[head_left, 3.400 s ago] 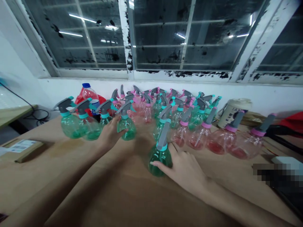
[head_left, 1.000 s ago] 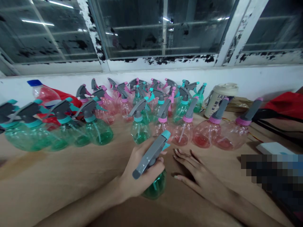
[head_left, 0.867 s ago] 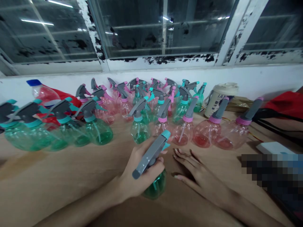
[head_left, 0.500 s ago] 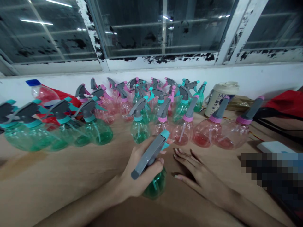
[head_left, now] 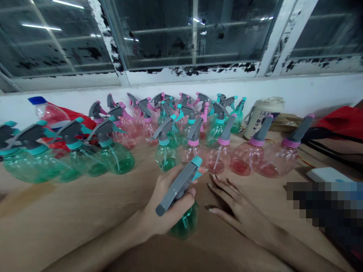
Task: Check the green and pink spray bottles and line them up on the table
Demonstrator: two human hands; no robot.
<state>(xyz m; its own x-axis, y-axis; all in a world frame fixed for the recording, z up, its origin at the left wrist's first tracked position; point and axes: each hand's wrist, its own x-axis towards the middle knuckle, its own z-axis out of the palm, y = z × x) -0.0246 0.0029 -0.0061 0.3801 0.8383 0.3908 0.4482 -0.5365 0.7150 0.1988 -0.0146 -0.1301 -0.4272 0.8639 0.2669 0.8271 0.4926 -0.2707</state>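
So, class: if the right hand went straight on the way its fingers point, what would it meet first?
Probably a pink bottle in the front row, just beyond the right hand. The left hand also lies near that line, but depth there is hard to judge.

Dark windows [head_left: 164, 41] face me at twelve o'clock above a white wall [head_left: 306, 90]; light streaks [head_left: 41, 27] at ten, brown tabletop [head_left: 195, 251] at six.

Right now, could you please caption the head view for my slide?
Left hand grips a green spray bottle; right hand is open beside it.
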